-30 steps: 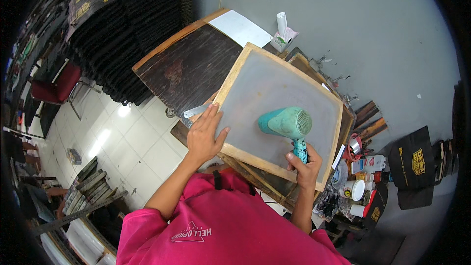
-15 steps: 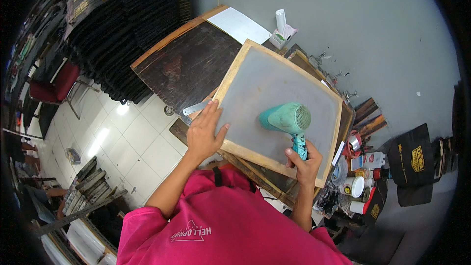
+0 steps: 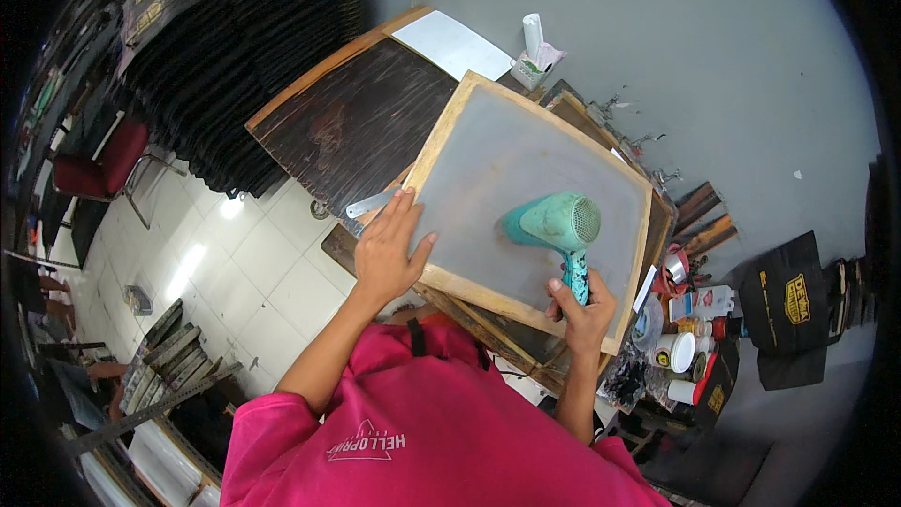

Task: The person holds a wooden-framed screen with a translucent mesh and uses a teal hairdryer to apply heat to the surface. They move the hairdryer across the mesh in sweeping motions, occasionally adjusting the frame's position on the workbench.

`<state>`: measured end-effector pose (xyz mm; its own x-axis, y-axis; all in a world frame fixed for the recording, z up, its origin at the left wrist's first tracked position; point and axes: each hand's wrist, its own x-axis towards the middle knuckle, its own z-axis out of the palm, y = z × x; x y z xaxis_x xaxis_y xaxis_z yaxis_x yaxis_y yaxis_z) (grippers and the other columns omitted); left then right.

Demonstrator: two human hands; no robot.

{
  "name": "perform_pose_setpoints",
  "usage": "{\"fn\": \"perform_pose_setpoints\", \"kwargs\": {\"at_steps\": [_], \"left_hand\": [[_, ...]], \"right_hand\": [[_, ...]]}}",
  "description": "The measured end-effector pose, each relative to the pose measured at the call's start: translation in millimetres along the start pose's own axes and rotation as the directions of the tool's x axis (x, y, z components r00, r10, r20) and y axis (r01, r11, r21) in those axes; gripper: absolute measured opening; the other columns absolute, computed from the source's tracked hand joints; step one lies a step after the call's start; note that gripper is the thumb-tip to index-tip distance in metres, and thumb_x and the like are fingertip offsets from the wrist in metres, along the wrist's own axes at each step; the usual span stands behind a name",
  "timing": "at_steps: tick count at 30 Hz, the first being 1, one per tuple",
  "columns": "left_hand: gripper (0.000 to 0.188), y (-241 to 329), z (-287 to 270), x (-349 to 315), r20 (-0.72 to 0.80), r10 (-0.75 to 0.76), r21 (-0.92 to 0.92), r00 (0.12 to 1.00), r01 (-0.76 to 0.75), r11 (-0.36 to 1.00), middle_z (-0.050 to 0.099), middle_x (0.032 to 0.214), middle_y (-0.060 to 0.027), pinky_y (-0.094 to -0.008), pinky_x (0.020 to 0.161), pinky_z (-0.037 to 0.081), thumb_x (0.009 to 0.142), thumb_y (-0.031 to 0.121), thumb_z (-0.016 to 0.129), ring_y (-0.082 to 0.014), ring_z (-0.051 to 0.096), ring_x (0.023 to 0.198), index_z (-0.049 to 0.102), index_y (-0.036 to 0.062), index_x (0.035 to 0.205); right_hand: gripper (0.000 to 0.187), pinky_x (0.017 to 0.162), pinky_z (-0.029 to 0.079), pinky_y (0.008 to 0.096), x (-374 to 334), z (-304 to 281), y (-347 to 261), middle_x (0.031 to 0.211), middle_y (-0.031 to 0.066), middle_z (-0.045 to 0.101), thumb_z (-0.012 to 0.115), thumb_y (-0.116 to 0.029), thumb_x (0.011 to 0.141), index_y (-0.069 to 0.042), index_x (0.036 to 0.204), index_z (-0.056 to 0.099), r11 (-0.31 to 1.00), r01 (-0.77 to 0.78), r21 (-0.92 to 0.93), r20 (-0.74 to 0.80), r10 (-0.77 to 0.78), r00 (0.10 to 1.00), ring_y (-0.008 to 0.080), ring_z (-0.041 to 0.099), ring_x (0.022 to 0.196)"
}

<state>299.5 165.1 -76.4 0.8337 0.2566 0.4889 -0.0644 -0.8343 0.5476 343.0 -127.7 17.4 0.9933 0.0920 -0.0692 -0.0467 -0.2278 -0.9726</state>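
Note:
A wood-framed printing screen [image 3: 469, 145] with grey mesh lies at a slant over the table in front of me. My right hand [image 3: 584, 312] is wrapped round the handle of a turquoise hair dryer [image 3: 552, 222], which I hold over the right half of the mesh, its round vented back toward the lower right. On the frame's left edge rests my left hand [image 3: 389, 249], fingers stretched out and thumb lying over the mesh. A pale metal strip [image 3: 368, 204] juts out beside those fingertips.
The dark wooden table [image 3: 361, 117] extends to the far left with a white sheet [image 3: 452, 42] on it. A tissue box [image 3: 535, 66] stands by the wall. Tubs and bottles [image 3: 674, 354] crowd the right. Stacked black fabric [image 3: 253, 66] and a red chair [image 3: 108, 164] are at the left.
The hair dryer has shifted slightly to the right and tilted a little over the mesh. My left hand stays on the frame's edge.

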Motion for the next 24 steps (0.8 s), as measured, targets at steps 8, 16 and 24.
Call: {"fn": "perform_pose_setpoints", "kwargs": {"at_steps": [8,16,24], "left_hand": [[0.046,3.2,-1.0,0.8,-0.015,0.003,-0.010,1.000,-0.003,1.000,0.061,0.145,-0.0207,-0.0428,0.110,0.049,0.089,0.023,0.076,-0.0343,0.056,0.139,0.066,0.0004,0.128],[0.047,-0.3,0.6,0.1,0.000,0.005,0.000,1.000,-0.005,1.000,0.061,0.146,-0.0202,-0.0435,0.111,0.048,0.089,0.023,0.076,-0.0332,0.055,0.140,0.066,0.0004,0.128],[0.046,2.6,-1.3,0.6,0.009,-0.014,0.001,1.000,0.014,1.000,0.060,0.147,-0.0203,-0.0452,0.111,0.047,0.089,0.023,0.075,-0.0337,0.054,0.140,0.065,0.0005,0.129]], "right_hand": [[0.034,0.048,0.047,0.0252,0.1,1.1,10.1,0.076,0.0094,0.068,0.080,-0.017,0.091,0.006,0.112,0.067,0.998,0.007,0.057,0.030,-0.009,1.000,0.0134,0.063,0.054],[0.035,0.050,0.050,0.0258,-0.9,9.8,8.7,0.075,0.0058,0.065,0.083,-0.014,0.087,0.007,0.111,0.068,0.996,0.091,-0.015,0.032,-0.091,0.995,0.0124,0.063,0.055],[0.036,0.051,0.050,0.0254,-2.9,10.3,9.2,0.077,0.0058,0.066,0.082,-0.012,0.087,0.006,0.115,0.068,0.991,-0.021,0.132,0.077,0.011,0.997,0.0117,0.063,0.058]]}}
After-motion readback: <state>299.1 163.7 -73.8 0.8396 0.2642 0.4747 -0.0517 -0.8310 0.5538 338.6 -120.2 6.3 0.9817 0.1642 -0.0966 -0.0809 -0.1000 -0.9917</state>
